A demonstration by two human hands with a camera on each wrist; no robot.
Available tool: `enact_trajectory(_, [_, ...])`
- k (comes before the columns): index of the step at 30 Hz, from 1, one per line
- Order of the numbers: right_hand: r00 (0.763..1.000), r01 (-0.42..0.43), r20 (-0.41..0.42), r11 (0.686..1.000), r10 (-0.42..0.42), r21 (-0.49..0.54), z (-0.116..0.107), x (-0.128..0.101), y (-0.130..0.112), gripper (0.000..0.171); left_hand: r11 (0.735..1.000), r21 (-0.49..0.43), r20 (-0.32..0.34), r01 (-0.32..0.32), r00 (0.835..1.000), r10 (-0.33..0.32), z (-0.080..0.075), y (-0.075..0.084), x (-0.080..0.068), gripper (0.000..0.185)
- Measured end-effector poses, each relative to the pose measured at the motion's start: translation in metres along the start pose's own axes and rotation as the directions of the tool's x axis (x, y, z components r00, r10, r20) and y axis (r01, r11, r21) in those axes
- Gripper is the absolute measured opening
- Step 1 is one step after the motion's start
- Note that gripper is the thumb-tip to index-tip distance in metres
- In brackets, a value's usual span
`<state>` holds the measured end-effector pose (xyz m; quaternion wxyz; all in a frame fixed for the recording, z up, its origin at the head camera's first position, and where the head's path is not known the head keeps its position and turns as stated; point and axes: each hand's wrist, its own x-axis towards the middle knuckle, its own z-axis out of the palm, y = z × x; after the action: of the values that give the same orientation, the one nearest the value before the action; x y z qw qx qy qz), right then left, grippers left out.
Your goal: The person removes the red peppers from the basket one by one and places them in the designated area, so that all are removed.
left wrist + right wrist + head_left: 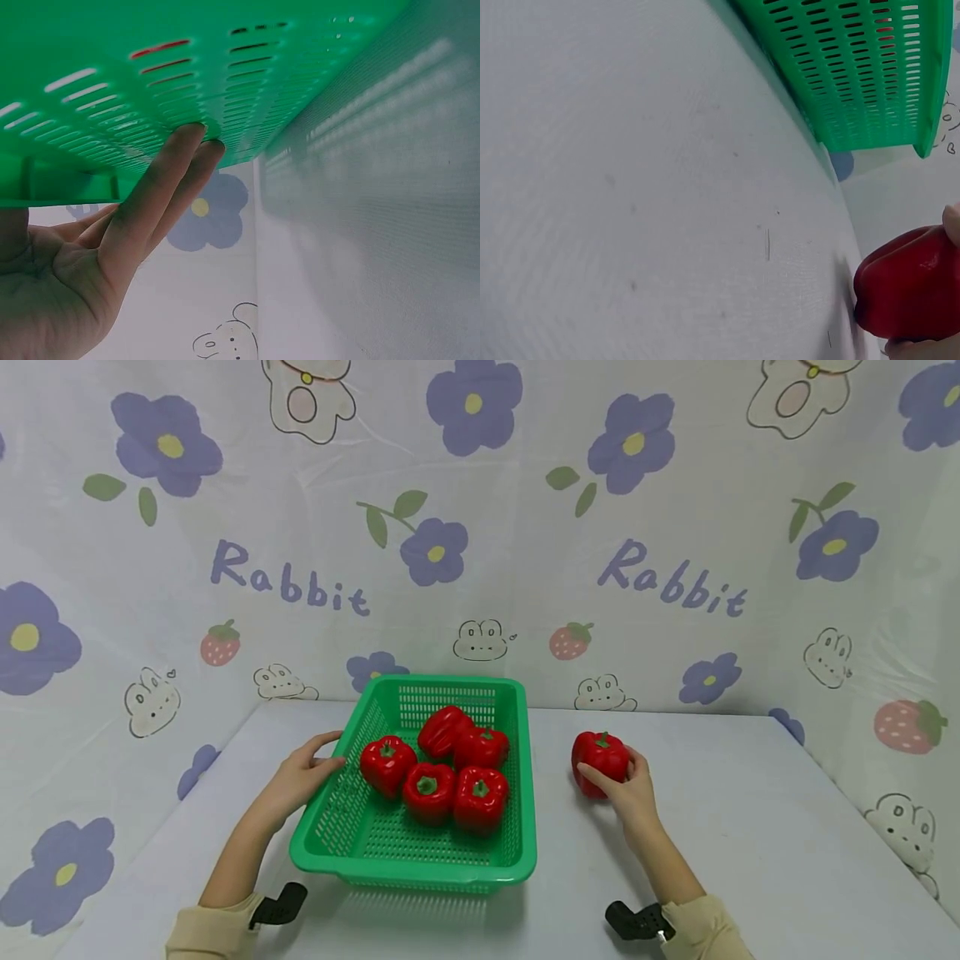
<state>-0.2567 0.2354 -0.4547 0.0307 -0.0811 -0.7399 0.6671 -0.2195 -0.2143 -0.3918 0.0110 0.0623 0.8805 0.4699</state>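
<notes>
A green plastic basket [420, 868] stands on the white table, with several red bell peppers [481, 799] lying inside. My left hand [298, 777] is at its left rim. In the left wrist view, two straight fingers [161, 176] rest against the slotted outer wall below the rim, while the thumb's end is hidden behind the rim. To the right of the basket, my right hand [636, 789] grips another red bell pepper [600, 753], thumb on one side and fingers on the other. That pepper [911, 289] appears low over the tabletop in the right wrist view.
The white table [720, 827] extends right of the basket. A patterned cloth [525, 568] with flowers and rabbits hangs behind the table and along its sides. Each wrist wears a black camera mount [279, 906].
</notes>
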Motion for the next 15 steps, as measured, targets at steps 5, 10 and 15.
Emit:
enact_trajectory(5, [0.999,0.033,-0.006,0.999,-0.033,-0.007,0.001,0.003,0.007,0.095,1.0,-0.003,0.003,-0.004,1.0,0.004,0.0,0.001,-0.001,0.058])
enact_trajectory(10, [0.998,0.065,0.003,0.996,-0.065,-0.054,0.001,0.004,0.011,0.096,1.0,-0.001,0.003,-0.007,1.0,0.007,0.001,0.001,-0.002,0.059])
enact_trajectory(15, [0.998,0.063,0.016,0.991,-0.061,-0.118,0.001,0.004,0.012,0.097,1.0,0.003,0.002,-0.007,1.0,0.007,0.001,0.0,-0.001,0.059])
